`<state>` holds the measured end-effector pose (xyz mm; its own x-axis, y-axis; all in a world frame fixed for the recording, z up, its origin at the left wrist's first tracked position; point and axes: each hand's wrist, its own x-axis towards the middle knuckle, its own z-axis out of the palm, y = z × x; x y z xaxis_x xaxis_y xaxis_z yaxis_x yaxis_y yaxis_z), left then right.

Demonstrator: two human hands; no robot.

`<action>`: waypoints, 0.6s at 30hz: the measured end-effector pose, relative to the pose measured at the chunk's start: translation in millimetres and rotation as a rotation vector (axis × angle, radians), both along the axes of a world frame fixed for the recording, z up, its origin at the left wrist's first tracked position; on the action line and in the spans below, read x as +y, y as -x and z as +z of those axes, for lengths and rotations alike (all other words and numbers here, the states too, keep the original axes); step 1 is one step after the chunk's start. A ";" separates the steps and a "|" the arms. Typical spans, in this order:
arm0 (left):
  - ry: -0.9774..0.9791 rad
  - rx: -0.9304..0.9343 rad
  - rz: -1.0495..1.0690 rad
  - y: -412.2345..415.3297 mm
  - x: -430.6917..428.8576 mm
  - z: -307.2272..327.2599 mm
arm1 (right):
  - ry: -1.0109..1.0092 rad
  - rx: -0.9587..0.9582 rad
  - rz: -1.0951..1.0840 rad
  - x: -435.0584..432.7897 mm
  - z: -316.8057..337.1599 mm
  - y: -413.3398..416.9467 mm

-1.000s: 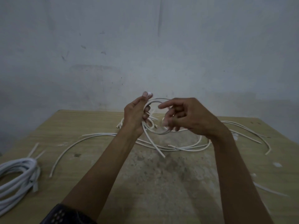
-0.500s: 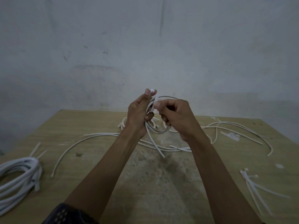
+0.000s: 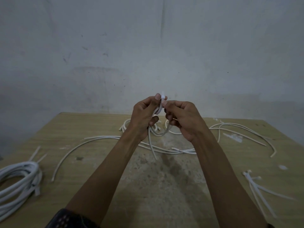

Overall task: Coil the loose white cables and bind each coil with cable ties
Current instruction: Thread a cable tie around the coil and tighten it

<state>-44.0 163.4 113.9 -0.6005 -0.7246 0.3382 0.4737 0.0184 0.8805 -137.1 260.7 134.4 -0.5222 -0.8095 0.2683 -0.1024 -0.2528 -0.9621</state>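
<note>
A small coil of white cable [image 3: 158,131] hangs above the table's middle, gripped by my left hand [image 3: 144,116]. One loose end of it dangles down toward the tabletop. A white cable tie [image 3: 162,102] wraps the top of the coil, its head at my left thumb tip. My right hand [image 3: 182,120] pinches the tie's strap beside the left hand; the two hands nearly touch. Loose white cables [image 3: 102,139] sprawl over the wooden table [image 3: 148,186] behind and under the hands.
A large bound coil of white cable [image 3: 18,180] lies at the left edge. Several spare cable ties [image 3: 258,190] lie at the front right. More loose cables [image 3: 243,130] curve across the back right. A grey wall stands behind the table.
My right hand moved left to the top of the coil and took hold of the tie strap. Both hands rose a little and drew together.
</note>
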 end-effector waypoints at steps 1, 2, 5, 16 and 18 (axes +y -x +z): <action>0.029 -0.006 0.024 0.3 0.8 -0.6 | 0.030 -0.034 -0.019 -1.2 -0.3 -1.8; 0.059 -0.013 0.053 1.2 1.7 -1.6 | 0.061 -0.056 -0.041 -2.5 -1.2 -3.6; 0.195 -0.033 0.168 4.2 -1.1 -4.3 | 0.133 -0.065 -0.110 -6.1 -6.5 -8.8; 0.453 -0.085 0.254 -1.4 -9.7 -4.5 | 0.135 -0.080 -0.073 -8.3 -13.1 -0.2; 0.456 -0.120 0.238 -2.0 -9.5 -1.2 | 0.156 -0.140 -0.107 -8.8 -13.5 0.2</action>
<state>-42.0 153.9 112.7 -0.4907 -0.6411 0.5901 0.3064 0.5070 0.8056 -137.2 251.9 120.9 -0.6441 -0.7015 0.3050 -0.0051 -0.3948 -0.9187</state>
